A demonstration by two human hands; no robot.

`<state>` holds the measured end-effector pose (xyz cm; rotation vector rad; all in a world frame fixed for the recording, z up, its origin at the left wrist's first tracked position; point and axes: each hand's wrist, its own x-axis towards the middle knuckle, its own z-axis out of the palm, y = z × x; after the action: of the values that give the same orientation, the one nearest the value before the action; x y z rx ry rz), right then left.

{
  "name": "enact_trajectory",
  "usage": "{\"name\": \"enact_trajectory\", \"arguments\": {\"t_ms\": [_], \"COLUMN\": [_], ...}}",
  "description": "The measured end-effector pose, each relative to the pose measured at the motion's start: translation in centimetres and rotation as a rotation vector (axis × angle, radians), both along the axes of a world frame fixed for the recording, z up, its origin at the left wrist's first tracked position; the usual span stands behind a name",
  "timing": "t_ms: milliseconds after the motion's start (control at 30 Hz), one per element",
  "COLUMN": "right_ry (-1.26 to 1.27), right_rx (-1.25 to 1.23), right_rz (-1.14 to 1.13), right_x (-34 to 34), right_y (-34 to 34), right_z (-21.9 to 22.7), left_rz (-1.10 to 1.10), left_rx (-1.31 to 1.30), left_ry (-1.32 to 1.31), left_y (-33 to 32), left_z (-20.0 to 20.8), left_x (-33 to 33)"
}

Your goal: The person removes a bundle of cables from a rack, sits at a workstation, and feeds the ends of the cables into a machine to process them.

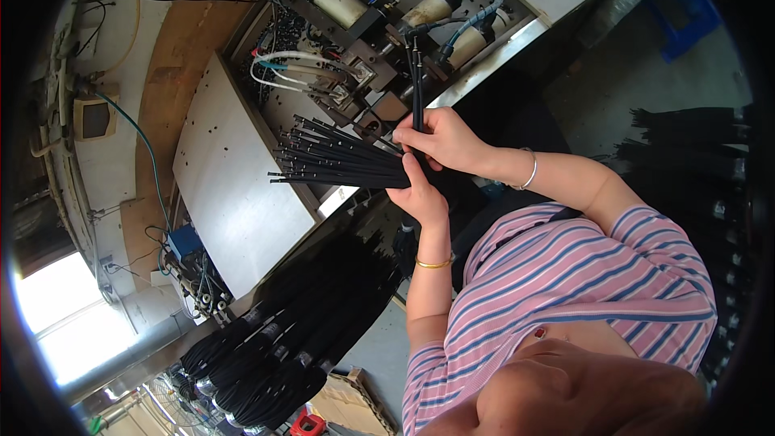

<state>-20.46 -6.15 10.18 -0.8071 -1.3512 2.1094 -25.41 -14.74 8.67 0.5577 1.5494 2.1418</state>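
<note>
My left hand point(420, 190), with a gold bangle on its wrist, is closed around a fanned bundle of thin black rods point(339, 157) whose metal tips point left over the machine. My right hand point(442, 141), with a silver bracelet on its wrist, sits just above the left one. It pinches two black rods point(416, 85) that stand upright, their tips reaching the clamp part of the machine point(379, 24). The two hands touch at the base of the bundle.
The machine has cylinders, coiled blue hoses and white tubes inside a metal housing, with a flat grey panel point(234, 194) to its left. Large bundles of black rods point(274, 347) lie below it, and more are stacked at the right point(686, 145). A blue crate point(686, 8) stands at the top right.
</note>
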Motion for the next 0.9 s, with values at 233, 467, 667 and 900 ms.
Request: {"name": "enact_trajectory", "arguments": {"t_ms": [233, 467, 667, 900], "right_ry": [0.0, -0.079, 0.065, -0.003], "right_rx": [0.039, 0.238, 0.131, -0.008], "right_rz": [0.055, 0.072, -0.061, 0.002], "right_x": [0.3, 1.4, 1.9, 1.1], "right_y": [0.2, -0.4, -1.3, -0.7], "right_z": [0.3, 0.3, -0.5, -0.2], "left_rz": [-0.046, -0.049, -0.051, -0.054], "left_rx": [0.015, -0.026, -0.022, -0.044], "left_ry": [-0.002, 0.031, 0.08, 0.018], "left_y": [-0.1, -1.1, -1.9, -1.3], "left_z": [-0.4, -2.0, -3.3, -1.7], "left_x": [0.0, 0.9, 0.9, 0.4]}}
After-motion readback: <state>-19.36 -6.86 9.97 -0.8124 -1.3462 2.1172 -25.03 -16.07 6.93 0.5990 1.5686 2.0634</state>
